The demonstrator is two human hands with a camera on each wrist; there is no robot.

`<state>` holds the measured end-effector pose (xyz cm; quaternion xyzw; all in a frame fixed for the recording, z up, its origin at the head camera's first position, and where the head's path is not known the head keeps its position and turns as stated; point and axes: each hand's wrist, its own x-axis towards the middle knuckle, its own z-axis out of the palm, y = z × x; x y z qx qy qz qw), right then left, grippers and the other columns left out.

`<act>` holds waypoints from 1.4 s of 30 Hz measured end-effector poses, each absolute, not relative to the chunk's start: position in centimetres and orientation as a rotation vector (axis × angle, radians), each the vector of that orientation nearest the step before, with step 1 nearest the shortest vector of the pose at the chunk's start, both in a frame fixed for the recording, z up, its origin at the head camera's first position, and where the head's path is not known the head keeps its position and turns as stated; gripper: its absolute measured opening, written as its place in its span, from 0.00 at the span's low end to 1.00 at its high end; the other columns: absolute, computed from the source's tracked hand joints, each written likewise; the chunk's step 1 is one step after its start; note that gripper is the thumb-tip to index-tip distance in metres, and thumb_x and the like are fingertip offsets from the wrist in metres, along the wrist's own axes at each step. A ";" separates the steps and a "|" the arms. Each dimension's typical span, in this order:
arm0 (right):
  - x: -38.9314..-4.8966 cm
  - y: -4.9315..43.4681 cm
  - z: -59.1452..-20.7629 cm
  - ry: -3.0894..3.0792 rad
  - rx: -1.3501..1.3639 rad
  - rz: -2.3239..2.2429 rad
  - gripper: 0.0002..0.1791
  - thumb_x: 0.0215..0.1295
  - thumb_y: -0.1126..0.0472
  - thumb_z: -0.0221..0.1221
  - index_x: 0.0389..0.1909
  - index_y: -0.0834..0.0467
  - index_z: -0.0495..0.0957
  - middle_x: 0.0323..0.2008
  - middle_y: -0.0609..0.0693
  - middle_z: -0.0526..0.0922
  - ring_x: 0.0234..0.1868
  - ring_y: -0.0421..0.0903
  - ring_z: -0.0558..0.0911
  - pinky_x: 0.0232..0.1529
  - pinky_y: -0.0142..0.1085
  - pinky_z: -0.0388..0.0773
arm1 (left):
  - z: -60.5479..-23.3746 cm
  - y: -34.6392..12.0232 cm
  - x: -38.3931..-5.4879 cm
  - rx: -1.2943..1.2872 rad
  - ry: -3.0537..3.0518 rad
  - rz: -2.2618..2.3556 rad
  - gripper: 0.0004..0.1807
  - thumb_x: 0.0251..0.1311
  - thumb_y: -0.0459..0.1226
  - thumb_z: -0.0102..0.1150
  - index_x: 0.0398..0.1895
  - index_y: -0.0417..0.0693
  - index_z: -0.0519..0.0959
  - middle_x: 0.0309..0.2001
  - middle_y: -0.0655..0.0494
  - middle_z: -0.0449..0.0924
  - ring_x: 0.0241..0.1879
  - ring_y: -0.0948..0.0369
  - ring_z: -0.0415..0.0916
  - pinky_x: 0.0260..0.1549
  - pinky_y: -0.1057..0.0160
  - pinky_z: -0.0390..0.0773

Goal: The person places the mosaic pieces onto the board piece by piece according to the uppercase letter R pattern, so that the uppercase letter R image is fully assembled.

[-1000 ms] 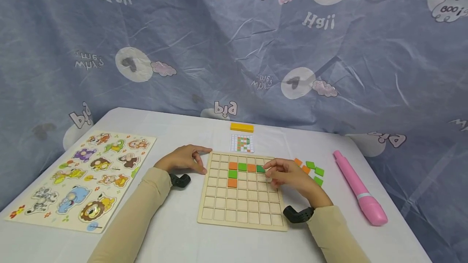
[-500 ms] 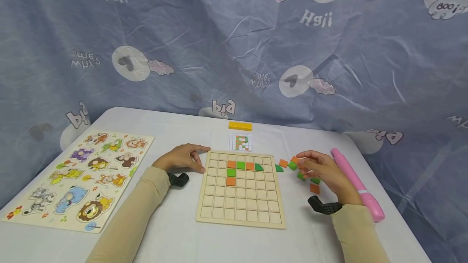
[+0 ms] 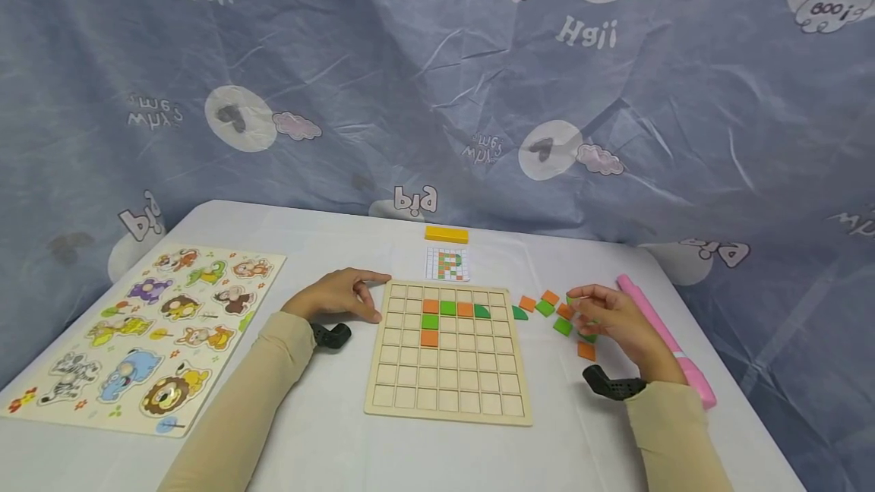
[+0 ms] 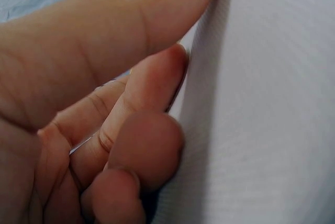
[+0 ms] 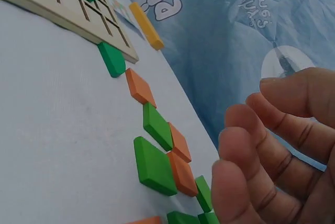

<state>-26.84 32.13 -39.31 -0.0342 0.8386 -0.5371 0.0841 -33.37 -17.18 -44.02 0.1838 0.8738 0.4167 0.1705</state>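
A square wooden grid board (image 3: 447,370) lies mid-table, with several orange and green square tiles (image 3: 430,322) in its cells and a dark green quarter-round piece (image 3: 481,311) at the row's right end. At the board's upper left edge, my left hand (image 3: 335,297) rests with thumb and index finger spread; other fingers bend under in the left wrist view. My right hand (image 3: 618,321) hovers over loose tiles right of the board. Its fingers (image 5: 235,182) are loosely bent, and nothing shows between them in the right wrist view. It partly hides some green tiles.
A pattern card (image 3: 447,264) lies behind the board, with a yellow bar (image 3: 446,234) beyond it. An animal puzzle board (image 3: 143,332) is at left, a pink microphone-shaped object (image 3: 656,325) at right. Another quarter-round piece (image 3: 520,313) sits by the board's right edge.
My right hand has left the quarter-round piece in the top row and moved right to the loose tiles, which are now spread apart. The left hand stays at the board's edge.
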 end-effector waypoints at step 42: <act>-27.2 32.0 -41.2 2.871 -0.174 -0.972 0.16 0.61 0.71 0.67 0.50 0.68 0.86 0.42 0.58 0.81 0.42 0.51 0.75 0.39 0.39 0.75 | -44.0 -17.0 -33.5 0.502 2.476 1.176 0.50 0.51 0.38 0.85 0.80 0.46 0.72 0.33 0.57 0.88 0.39 0.59 0.78 0.52 0.57 0.71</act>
